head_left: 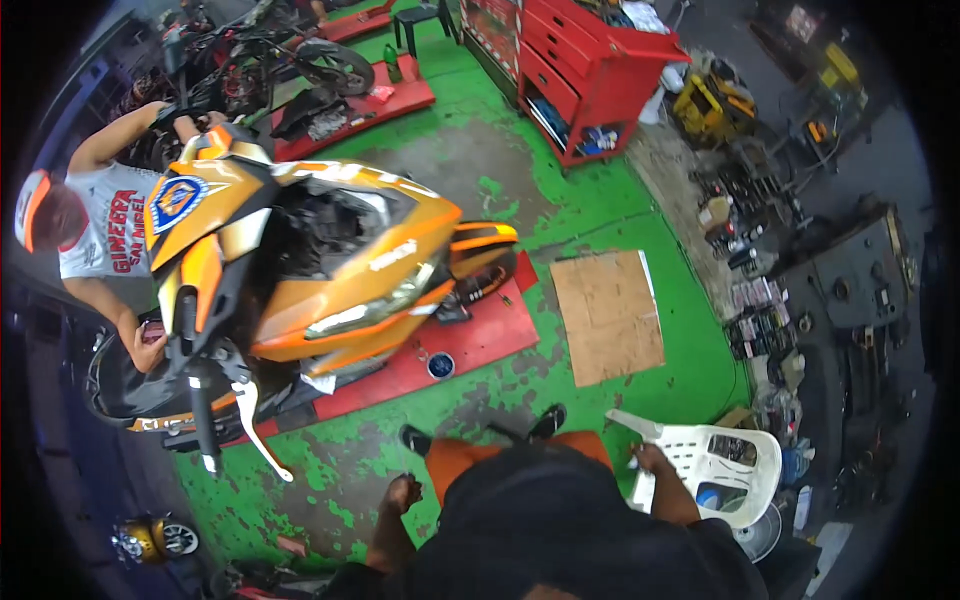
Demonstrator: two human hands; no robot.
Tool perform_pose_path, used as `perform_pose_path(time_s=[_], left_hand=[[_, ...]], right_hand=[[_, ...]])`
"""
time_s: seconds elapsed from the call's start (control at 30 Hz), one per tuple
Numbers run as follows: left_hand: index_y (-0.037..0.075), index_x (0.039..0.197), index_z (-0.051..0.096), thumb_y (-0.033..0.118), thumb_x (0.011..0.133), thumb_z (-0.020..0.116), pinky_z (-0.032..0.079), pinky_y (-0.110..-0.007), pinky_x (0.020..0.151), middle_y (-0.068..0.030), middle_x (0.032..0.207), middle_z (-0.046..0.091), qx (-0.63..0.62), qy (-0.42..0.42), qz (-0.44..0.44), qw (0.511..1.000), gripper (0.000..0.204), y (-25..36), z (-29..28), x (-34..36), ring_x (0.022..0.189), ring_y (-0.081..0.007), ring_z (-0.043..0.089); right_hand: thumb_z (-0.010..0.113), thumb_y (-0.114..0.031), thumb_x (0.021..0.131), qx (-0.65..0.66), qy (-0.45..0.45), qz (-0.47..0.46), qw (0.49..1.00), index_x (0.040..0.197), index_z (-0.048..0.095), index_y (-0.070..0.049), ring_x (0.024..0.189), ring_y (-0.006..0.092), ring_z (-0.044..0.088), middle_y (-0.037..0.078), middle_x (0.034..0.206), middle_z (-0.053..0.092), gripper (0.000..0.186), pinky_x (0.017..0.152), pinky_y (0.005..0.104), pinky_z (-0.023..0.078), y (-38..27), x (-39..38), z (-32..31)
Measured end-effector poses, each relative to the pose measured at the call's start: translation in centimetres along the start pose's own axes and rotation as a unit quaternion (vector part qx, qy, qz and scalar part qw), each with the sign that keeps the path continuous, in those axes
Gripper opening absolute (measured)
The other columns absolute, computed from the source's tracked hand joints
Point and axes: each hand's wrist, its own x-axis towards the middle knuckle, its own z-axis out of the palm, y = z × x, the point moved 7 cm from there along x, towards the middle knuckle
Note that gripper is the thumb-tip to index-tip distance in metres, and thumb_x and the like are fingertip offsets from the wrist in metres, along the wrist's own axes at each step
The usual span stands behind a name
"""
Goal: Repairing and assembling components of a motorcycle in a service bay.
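Observation:
My left hand (403,492) hangs beside my left thigh, away from other things. Its fingers are curled in and I see nothing in them. On the other side, my right hand (652,459) is closed at the near edge of a white plastic chair (757,462); the arm partly hides the contact. In front of my feet stands an orange and black motorcycle (350,300) on a red platform (490,335). A white brake lever (258,430) sticks out from its handlebar toward me. A small round tub with dark contents (440,366) sits on the platform.
A person (105,220) stands at the motorcycle's handlebar on the left. Flat cardboard (608,315) lies on the green floor. Beyond it stands a red tool cabinet (590,70). Parts and boxes (760,310) line the right side. Another motorcycle (300,65) is at the back.

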Motion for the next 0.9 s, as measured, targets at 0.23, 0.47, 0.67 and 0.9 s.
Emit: perform_pose_path(time_s=[0.23,0.47,0.67,0.9], left_hand=[[0.004,0.09,0.065,0.053,0.099,0.053,0.05,-0.038,0.069,-0.0118,0.074,0.064,0.473,0.108,0.23,0.844,0.052,7.1,17.0,1.7,0.075,-0.0264,0.065],[0.002,0.111,0.065,0.044,0.104,0.049,0.051,-0.04,0.079,-0.0164,0.095,0.07,0.566,-0.01,0.311,0.763,0.045,22.4,41.1,5.0,0.086,-0.0252,0.066],[0.006,0.127,0.059,0.035,0.102,0.049,0.052,-0.048,0.085,-0.0225,0.109,0.069,0.625,-0.124,0.397,0.66,0.04,32.7,61.5,13.0,0.098,-0.0399,0.066],[0.002,0.129,0.054,0.038,0.1,0.046,0.05,-0.054,0.088,-0.0269,0.104,0.067,0.628,-0.049,0.385,0.674,0.047,48.7,70.2,11.8,0.102,-0.0467,0.063]], right_hand=[[0.052,-0.063,0.096,0.055,0.031,-0.042,0.997,0.098,0.076,-0.002,0.092,0.0306,0.07,0.021,0.095,0.073,0.066,0.087,0.042,0.053,-7.9,9.4,-12.3],[0.05,-0.066,0.094,0.087,0.054,-0.121,0.987,0.104,0.075,-0.001,0.099,0.0338,0.071,0.022,0.099,0.073,0.07,0.091,0.0414,0.052,-17.5,19.9,-26.6],[0.038,-0.049,0.106,-0.124,0.061,-0.291,0.947,0.138,0.056,-0.002,0.109,0.0386,0.064,0.028,0.12,0.065,0.06,0.097,0.0484,0.049,-12.2,30.7,-35.4],[0.041,-0.038,0.107,0.002,-0.094,-0.217,0.972,0.139,0.054,-0.001,0.117,0.0315,0.058,0.021,0.125,0.063,0.051,0.096,0.0425,0.048,-28.2,49.6,-42.8]])
